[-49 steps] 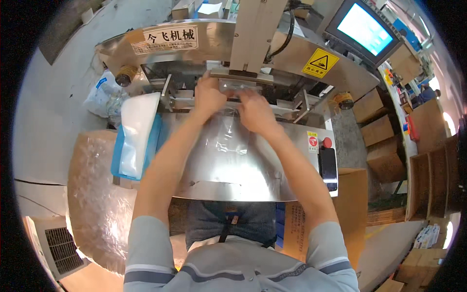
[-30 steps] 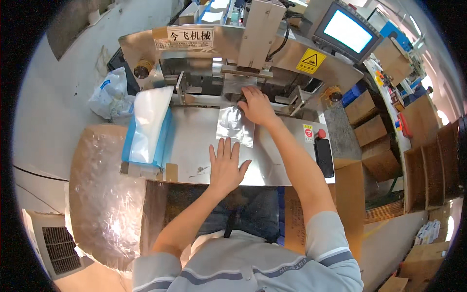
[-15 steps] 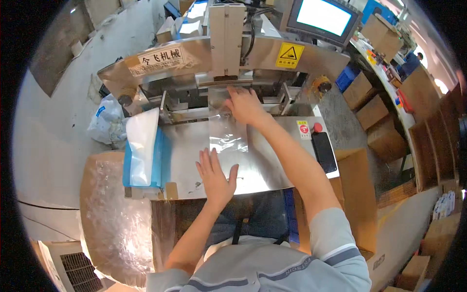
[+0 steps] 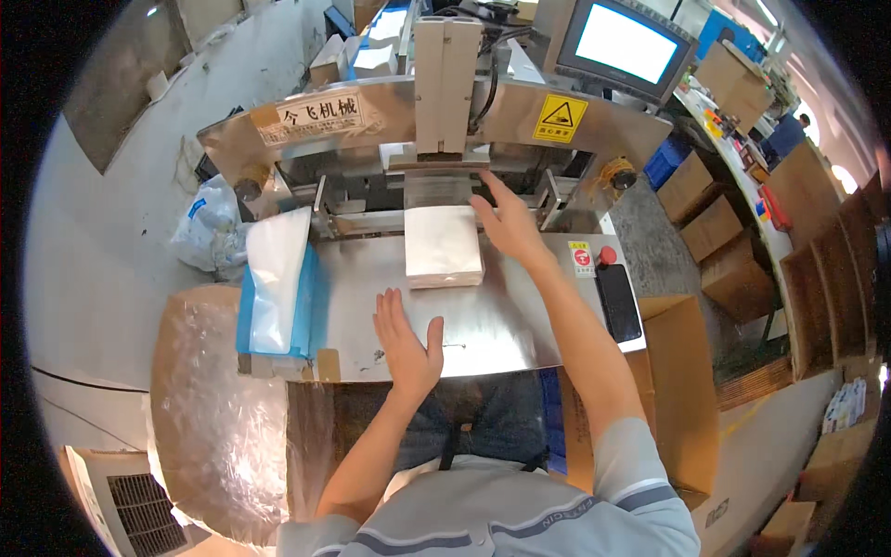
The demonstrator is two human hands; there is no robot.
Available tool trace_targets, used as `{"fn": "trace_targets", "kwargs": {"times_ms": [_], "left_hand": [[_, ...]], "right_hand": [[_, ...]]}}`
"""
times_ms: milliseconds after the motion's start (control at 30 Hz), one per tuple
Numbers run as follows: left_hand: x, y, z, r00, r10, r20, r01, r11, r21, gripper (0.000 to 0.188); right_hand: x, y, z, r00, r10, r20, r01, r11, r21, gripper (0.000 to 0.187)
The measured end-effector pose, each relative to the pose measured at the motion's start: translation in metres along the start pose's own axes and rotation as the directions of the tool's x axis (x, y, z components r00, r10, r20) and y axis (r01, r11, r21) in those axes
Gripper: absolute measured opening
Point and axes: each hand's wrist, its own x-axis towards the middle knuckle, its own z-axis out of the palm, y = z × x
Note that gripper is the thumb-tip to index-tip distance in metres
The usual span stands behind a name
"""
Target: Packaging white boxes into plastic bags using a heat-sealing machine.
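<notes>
A white square packet (image 4: 444, 243), apparently a stack of sheets in clear film, lies at the middle of the steel worktop (image 4: 371, 269). Its far end reaches toward the opening under the machine's upright column (image 4: 441, 88). Just right of the packet is my right hand (image 4: 510, 223), fingers apart and holding nothing; whether it touches the film is hard to see. Nearer to me, below the packet's front edge, my left hand (image 4: 408, 348) is open over the worktop with the thumb spread, apart from the packet.
A blue holder (image 4: 316, 297) with white film bags (image 4: 277, 269) stands at the worktop's left. Clear film fills a carton (image 4: 218, 408) at lower left. On the right edge are a red button (image 4: 608, 254) and a black phone (image 4: 619, 302). A lit screen (image 4: 626, 42) stands behind.
The flat clear bag on the worktop has given way to a filled white packet. My right hand has moved off the film to the right; my left hand has stayed nearly in place.
</notes>
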Motion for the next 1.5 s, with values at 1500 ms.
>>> {"fn": "trace_targets", "kwargs": {"times_ms": [1500], "left_hand": [[0.019, 0.080, -0.007, 0.818, 0.391, 0.422, -0.209, 0.886, -0.415, 0.059]], "right_hand": [[-0.199, -0.010, -0.084, 0.662, 0.585, 0.468, -0.730, 0.362, 0.580, 0.103]]}}
